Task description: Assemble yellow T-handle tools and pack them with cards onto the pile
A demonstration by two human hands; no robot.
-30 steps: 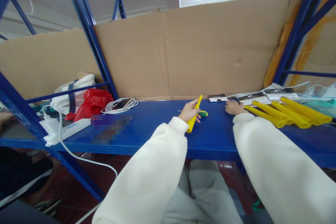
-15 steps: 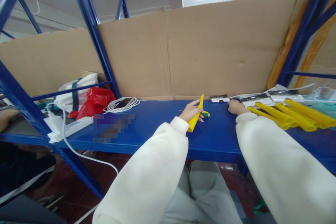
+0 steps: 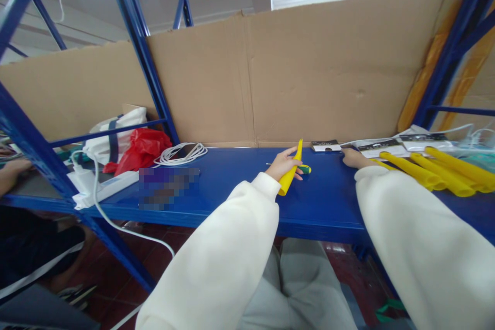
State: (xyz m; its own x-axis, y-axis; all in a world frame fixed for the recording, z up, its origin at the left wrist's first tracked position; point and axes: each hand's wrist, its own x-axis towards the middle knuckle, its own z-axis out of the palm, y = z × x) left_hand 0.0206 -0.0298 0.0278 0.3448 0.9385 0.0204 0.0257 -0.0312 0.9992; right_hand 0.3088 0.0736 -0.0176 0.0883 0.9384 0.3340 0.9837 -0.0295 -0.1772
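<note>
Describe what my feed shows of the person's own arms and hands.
The left sleeve and right sleeve are loose, plain off-white fabric, gathered into snug matching cuffs. The left hand and right hand are ungloved. No markings show on either sleeve.

One head-worn camera looks forward and down, with white fabric sleeves (image 3: pixel 216 252) and grey fabric trousers (image 3: pixel 301 268) close beneath it. It faces a tall brown cardboard panel (image 3: pixel 328 77) across a smooth blue tabletop (image 3: pixel 232 165), farther off; the person's bare left hand (image 3: pixel 283 165) and bare right hand (image 3: pixel 353 159) fall right of the frame's centre. The right edge looks soft, perhaps from a wide lens.
</note>
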